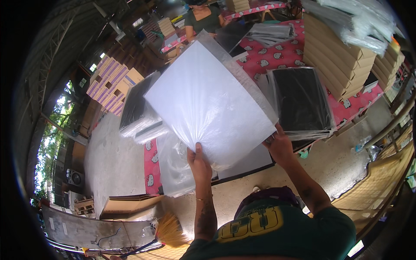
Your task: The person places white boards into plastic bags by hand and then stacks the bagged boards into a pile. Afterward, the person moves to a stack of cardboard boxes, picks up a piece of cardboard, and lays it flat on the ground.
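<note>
Both of my hands hold up a flat white panel in a clear plastic sleeve (203, 95), tilted above the table. My left hand (200, 167) pinches its lower left edge, thumb on top, and creases in the plastic fan out from there. At the lower right corner my right hand (279, 145) is closed on the edge, its fingers partly hidden. Loose clear plastic sleeves (173, 167) lie beneath, beside a grey panel with a dark edge (247, 164). A stack of black panels in plastic (299, 102) is to the right, and another black wrapped stack (138, 104) to the left.
A pink patterned cloth (277, 54) covers the table. Folded cardboard stacks (333, 56) stand at the right under bundled clear plastic (359, 21). Across the table is another person (201, 19). Cartons (112, 82) are piled far left; flattened cardboard (130, 206) and a broom (171, 229) are lower left.
</note>
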Motion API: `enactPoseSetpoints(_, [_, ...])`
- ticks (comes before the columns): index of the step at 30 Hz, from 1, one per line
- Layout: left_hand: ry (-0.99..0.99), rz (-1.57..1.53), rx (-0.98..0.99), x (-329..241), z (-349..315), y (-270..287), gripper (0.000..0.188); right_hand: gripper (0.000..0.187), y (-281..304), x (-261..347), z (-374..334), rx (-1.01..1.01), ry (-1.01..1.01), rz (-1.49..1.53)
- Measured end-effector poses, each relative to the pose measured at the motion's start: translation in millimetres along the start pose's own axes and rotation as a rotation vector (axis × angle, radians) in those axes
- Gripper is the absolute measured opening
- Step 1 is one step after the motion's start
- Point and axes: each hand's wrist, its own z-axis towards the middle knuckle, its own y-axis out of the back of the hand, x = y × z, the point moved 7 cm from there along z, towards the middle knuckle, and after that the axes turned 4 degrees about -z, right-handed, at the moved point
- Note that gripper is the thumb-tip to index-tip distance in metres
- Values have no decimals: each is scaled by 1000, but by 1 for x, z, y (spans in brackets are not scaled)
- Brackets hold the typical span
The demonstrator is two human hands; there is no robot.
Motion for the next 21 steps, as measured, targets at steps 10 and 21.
enactPoseSetpoints(10, [15,-59,-72,-6,-16,-13,25,20,0,32,50,-151,342,-93])
enactPoseSetpoints(21, [-51,-41,-128,-3,-3,-19,21,52,-41,9,19,-95,119,23])
